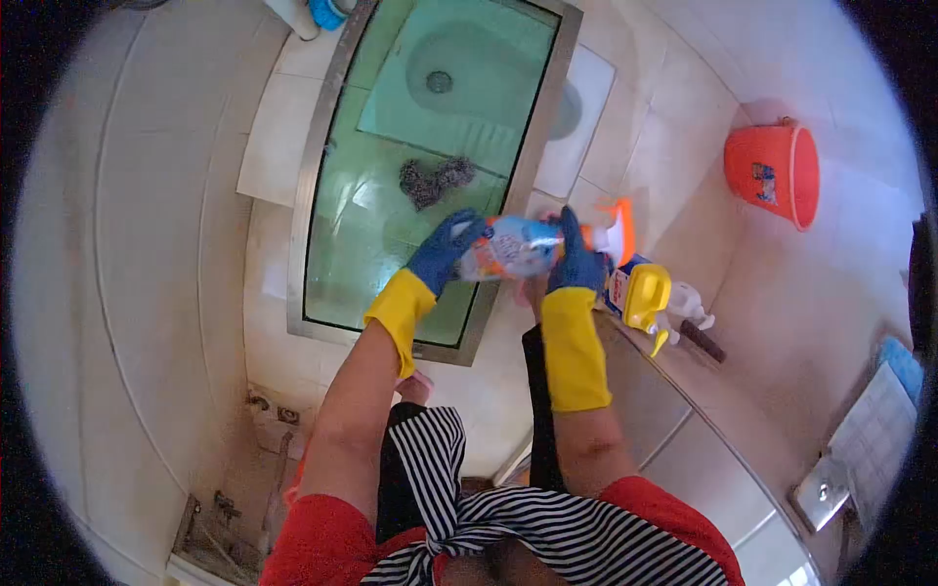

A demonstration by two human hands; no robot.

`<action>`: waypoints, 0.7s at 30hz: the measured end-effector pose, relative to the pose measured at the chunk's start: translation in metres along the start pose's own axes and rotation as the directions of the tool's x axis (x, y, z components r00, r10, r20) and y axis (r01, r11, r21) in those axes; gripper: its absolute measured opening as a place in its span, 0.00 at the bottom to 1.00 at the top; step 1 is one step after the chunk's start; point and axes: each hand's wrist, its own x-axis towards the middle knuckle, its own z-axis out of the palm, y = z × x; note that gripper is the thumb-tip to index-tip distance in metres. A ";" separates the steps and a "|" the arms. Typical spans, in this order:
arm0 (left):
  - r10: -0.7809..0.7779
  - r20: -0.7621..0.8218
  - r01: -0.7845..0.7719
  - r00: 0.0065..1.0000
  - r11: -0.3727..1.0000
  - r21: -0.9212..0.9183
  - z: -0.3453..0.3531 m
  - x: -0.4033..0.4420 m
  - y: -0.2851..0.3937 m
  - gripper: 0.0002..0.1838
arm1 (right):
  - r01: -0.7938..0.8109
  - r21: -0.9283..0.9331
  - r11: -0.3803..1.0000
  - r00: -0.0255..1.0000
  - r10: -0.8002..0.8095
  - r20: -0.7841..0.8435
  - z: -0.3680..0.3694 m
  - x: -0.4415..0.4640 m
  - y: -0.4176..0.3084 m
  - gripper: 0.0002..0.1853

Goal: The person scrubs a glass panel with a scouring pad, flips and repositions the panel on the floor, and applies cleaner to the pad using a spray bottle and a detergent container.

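A spray bottle [523,246] with a blue, white and orange label lies sideways between my hands, its orange trigger head [621,232] pointing right. My left hand [447,252], in a blue glove with a yellow cuff, is closed on the bottle's base end. Near the neck, my right hand [578,256] in a matching glove wraps round it. Below the bottle is a framed glass panel [391,244], its surface wet. Two tangled wire scouring pads [435,182] rest on the glass.
Under the glass shows a squat toilet [469,68]. A red bucket [772,176] stands at the right wall. A yellow-capped bottle [645,298], a white bottle [689,303] and a dark brush [702,342] sit on the ledge right of me. Pipes [230,508] run at lower left.
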 end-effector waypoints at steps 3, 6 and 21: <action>-0.171 0.148 0.217 0.974 0.890 -0.402 -0.006 -0.039 0.004 0.20 | -0.068 0.276 0.959 0.994 0.089 -0.063 0.016 -0.053 -0.010 0.17; -0.494 0.070 0.454 0.867 0.724 -0.520 -0.001 -0.082 0.016 0.22 | -0.098 -0.022 0.995 0.995 0.098 -0.005 0.016 -0.094 -0.040 0.16; -0.317 0.363 0.447 0.876 0.254 -0.858 0.018 -0.076 0.059 0.27 | -0.088 0.409 0.908 0.897 -0.107 0.429 0.001 -0.056 -0.067 0.31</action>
